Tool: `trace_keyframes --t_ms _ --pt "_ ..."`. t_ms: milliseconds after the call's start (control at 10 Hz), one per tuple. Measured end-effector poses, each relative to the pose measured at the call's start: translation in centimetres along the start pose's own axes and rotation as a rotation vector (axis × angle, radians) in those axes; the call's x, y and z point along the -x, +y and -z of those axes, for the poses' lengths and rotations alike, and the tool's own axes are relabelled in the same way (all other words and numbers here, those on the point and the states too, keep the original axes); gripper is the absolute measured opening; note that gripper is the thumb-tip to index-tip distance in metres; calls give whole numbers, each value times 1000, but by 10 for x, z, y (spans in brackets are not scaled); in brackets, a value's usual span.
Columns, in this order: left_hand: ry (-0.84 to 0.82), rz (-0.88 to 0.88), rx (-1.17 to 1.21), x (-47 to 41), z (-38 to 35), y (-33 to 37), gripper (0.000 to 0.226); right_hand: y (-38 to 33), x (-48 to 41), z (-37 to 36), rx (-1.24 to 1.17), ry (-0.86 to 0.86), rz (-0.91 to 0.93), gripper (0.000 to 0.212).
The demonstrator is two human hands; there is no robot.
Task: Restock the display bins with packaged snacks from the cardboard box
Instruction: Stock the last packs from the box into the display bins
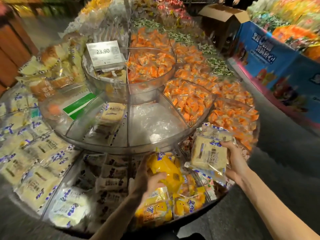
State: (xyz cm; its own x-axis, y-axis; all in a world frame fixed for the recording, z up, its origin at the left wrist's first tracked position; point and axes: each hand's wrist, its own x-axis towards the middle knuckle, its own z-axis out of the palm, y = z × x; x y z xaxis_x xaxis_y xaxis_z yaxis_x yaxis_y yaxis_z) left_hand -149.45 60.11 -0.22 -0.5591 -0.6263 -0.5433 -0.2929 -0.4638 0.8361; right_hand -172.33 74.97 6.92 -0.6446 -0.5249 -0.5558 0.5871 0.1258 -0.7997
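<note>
The yellow packet (167, 168) is in the left hand (149, 181), whose fingers and thumb curl round its lower end. It hangs just above a pile of yellow packets (188, 203) in the front compartment of the lowest tier. The right hand (234, 161) grips a pale bread packet (210, 153) by its right edge, holding it face up over the right edge of that same compartment.

Both hands are at the near side of a round tiered display stand (107, 148) with clear dividers. Left of the yellow pile lie dark packets (110, 181), then white-and-blue packets (34, 153). On the middle tier one compartment holds only crumpled clear plastic (152, 122), with a few pale loaves (112, 115) beside it. Orange sachets (188, 99) fill the right-hand bins. A price tag (105, 52) (it reads 23.90) stands on the top bowl.

The cardboard box (223, 13), flaps open, sits well beyond the stand at upper right, beside a blue printed display (270, 61).
</note>
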Motion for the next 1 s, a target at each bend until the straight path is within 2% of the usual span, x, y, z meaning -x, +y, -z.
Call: trace_keyframes --t_ms 100,200,300,400,500,600,700,800,900,1000 --pt "27 -40 -92 -6 -18 -3 97 1 0 3 12 -18 8 29" --pt "88 -14 -71 -15 -30 -6 91 1 3 7 37 -27 4 29" --pt "165 -53 -273 -14 -34 -18 68 2 4 14 26 -41 -17 37" --pt "174 -185 -550 0 -35 -24 32 4 4 22 20 -50 -16 32" --pt "66 -78 -737 1 -27 -30 51 8 4 21 38 -63 -24 27" --pt "75 -154 -904 -3 -22 -36 59 11 7 14 52 -81 -37 25" --pt "70 -391 -943 -5 -22 -40 66 11 10 8 68 -107 -47 25" --pt "47 -573 -1155 -9 -19 -44 60 9 14 3 78 -109 -51 22" --pt "-17 -609 -1156 -15 -13 -38 51 7 16 -3 80 -134 -60 21" --pt "-3 -642 -918 -17 -8 -4 33 4 18 -13 97 -178 -66 24"
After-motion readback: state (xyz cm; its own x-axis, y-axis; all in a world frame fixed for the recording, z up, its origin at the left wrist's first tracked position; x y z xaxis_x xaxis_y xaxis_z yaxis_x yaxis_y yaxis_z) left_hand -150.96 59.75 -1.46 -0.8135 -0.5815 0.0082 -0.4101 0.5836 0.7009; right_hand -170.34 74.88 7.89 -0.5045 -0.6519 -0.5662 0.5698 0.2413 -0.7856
